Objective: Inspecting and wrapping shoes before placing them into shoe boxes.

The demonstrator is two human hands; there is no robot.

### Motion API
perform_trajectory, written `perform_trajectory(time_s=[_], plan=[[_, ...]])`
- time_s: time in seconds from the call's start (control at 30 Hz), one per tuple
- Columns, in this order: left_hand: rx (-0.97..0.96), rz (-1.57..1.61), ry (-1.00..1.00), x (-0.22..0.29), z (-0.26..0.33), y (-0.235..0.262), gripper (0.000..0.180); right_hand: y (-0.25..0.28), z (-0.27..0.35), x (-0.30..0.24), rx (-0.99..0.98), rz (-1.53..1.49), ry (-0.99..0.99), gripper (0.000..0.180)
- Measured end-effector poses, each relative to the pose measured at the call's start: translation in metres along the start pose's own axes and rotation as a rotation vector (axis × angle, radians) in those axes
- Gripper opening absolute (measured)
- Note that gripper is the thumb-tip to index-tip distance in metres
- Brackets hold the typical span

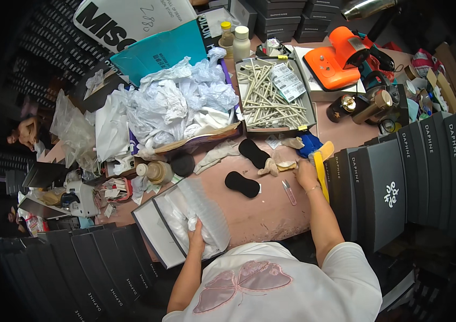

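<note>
With the fingers of the left hand [197, 242], touches crumpled white tissue paper [176, 206] inside an open, white-lined rectangular cardboard box with dark edges [158, 235]; cannot tell whether gripping or only resting there, with the undersides hidden from view. Bends the fingers of the right hand [307, 173] well to the right of the box, just beside a crumpled beige-and-yellow cloth piece [286, 165]; cannot tell whether pinching it or merely touching. Has the box set aslant at the near edge of a pinkish-brown tabletop [260, 220], with a ribbed, translucent packing sheet [201, 201] over its right side. To the right of the box, has a black, narrow-waisted soft pad [241, 184], a matching second pad [254, 154] a little farther off, and small pink-handled scissors [290, 196]. Farther right of the box, has a long yellow strip [322, 177] and a bundle of blue cloth [309, 145]. Just beyond the box, has a squat glass jar with a beige lid [158, 173]; farther beyond it, a heap of pale crumpled wrapping paper [177, 104] and a shallow grey carton of slim beige tubes [307, 115].
</note>
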State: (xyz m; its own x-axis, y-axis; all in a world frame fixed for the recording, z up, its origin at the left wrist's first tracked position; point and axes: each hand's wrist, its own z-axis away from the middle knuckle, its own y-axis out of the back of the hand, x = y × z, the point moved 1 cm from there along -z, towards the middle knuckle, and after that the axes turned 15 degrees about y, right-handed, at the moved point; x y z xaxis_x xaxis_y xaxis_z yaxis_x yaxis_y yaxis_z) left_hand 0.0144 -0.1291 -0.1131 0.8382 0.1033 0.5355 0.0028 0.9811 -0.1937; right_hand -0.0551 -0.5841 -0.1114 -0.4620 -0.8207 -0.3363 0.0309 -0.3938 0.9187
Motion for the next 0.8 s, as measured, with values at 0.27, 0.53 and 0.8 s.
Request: perform_trajectory(time_s=[0.27, 0.53, 0.8], plan=[[-0.011, -0.038, -0.003, 0.011, 0.015, -0.016, 0.056, 0.087, -0.039, -0.063, 0.304, -0.1, 0.366, 0.02], [0.469, -0.61, -0.527, -0.019, 0.032, -0.012, 0.079, -0.025, -0.084, -0.063, 0.317, -0.014, 0.25, 0.038], [0.21, -0.565, -0.305, -0.006, 0.042, -0.01, 0.056, 0.024, -0.061, -0.095, 0.345, -0.358, 0.393, 0.033]])
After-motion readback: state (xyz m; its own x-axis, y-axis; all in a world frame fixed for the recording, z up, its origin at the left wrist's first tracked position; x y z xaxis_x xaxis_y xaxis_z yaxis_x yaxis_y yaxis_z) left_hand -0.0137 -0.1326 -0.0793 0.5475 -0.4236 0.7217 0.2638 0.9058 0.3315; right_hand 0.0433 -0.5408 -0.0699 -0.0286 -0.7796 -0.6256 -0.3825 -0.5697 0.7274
